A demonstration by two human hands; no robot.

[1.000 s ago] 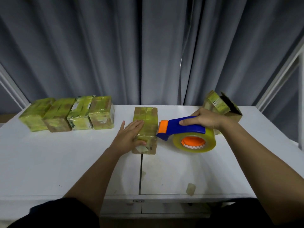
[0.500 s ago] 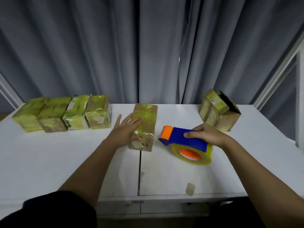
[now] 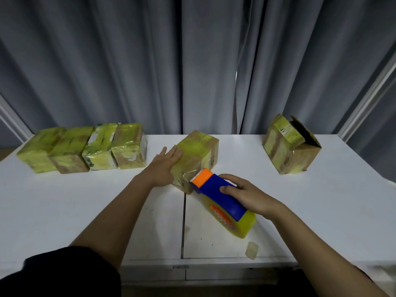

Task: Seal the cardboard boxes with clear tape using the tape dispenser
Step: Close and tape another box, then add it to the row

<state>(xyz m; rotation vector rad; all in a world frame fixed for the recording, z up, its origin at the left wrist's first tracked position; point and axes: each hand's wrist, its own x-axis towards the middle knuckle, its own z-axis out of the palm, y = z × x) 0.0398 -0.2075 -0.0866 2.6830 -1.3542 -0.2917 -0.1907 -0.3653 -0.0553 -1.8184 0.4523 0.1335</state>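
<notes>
A small cardboard box (image 3: 198, 150) wrapped in yellowish clear tape sits at the middle of the white table (image 3: 64, 211), turned at an angle. My left hand (image 3: 166, 167) lies flat with straight fingers against its left side. My right hand (image 3: 246, 195) grips the blue handle of the tape dispenser (image 3: 216, 195), whose orange head touches the box's near corner. A short crinkled strip of tape runs from the box to the dispenser head. The yellow tape roll (image 3: 242, 225) hangs under the handle, close to the table.
Several taped boxes (image 3: 85, 148) stand in a row at the back left. A box with an open flap (image 3: 289, 146) sits at the back right. A small scrap of tape (image 3: 251, 249) lies near the front edge. Grey curtains hang behind the table.
The middle box has been turned clockwise under my left hand. My right hand has swung the dispenser nearer and to the box's front corner, handle now pointing toward me.
</notes>
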